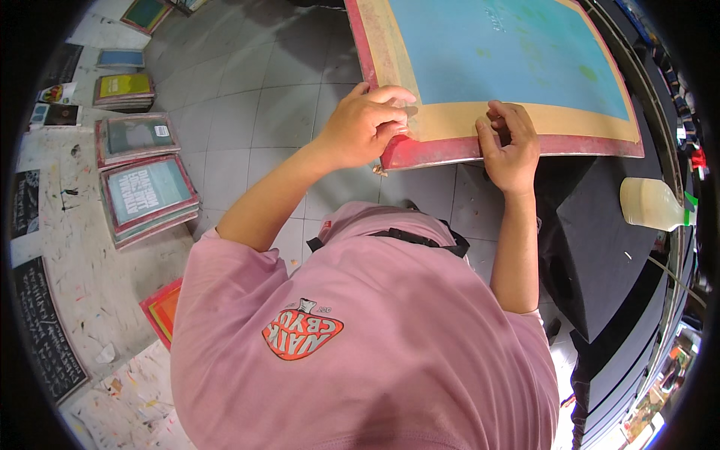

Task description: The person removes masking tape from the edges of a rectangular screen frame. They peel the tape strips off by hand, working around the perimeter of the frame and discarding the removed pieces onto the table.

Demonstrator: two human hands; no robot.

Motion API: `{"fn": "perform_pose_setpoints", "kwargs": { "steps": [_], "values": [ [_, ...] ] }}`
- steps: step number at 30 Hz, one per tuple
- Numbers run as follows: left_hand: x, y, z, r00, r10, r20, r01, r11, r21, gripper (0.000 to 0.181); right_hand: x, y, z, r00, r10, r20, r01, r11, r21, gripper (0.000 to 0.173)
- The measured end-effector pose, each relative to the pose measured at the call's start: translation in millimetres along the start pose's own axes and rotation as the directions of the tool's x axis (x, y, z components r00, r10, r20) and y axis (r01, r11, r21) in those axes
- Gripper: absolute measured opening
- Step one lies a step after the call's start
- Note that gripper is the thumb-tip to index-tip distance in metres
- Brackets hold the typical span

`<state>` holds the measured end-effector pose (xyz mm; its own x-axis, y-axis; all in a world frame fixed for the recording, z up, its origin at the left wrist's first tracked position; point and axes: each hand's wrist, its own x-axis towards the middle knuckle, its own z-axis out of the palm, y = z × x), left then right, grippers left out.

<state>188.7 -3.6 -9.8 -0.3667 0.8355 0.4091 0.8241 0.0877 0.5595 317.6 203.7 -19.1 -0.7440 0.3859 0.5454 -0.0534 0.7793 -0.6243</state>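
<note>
A screen-printing frame (585, 147) with red edges lies in front of me, its blue mesh (506, 67) bordered by tan tape (450, 121). At its near left corner is my left hand (402, 115), fingers curled and the thumb near the forefinger over the tape. A small shiny bit shows by those fingertips; whether they pinch it is unclear. My right hand (488, 115) rests over the frame's near edge with bent fingers and thumb apart, nothing visible between them. The underside of both hands is hidden.
Stacked framed screens (152, 191) stand on a paint-marked surface (73, 185) at the left. A translucent plastic bottle (647, 203) with green tape lies in view on a dark surface (602, 225) at the right. Grey floor tiles (230, 124) show between.
</note>
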Motion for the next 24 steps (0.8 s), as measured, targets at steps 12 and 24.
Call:
{"fn": "perform_pose_setpoints", "kwargs": {
  "steps": [12, 24],
  "values": [
    [3.2, -14.4, 21.7, 0.938, -0.213, -0.274, 0.095, 0.917, -0.386, 0.002, 0.0, -1.3, -2.0, 0.999, 0.025, 0.027, -0.025, 1.000, 0.002, 0.025],
    [29.9, -47.4, -13.7, 0.610, -0.458, -0.647, 0.089, 0.850, -0.519, 0.013, 1.6, 0.9, -7.1, 0.997, 0.042, 0.068, -0.045, 0.998, 0.046, 0.026]
  ]
}}
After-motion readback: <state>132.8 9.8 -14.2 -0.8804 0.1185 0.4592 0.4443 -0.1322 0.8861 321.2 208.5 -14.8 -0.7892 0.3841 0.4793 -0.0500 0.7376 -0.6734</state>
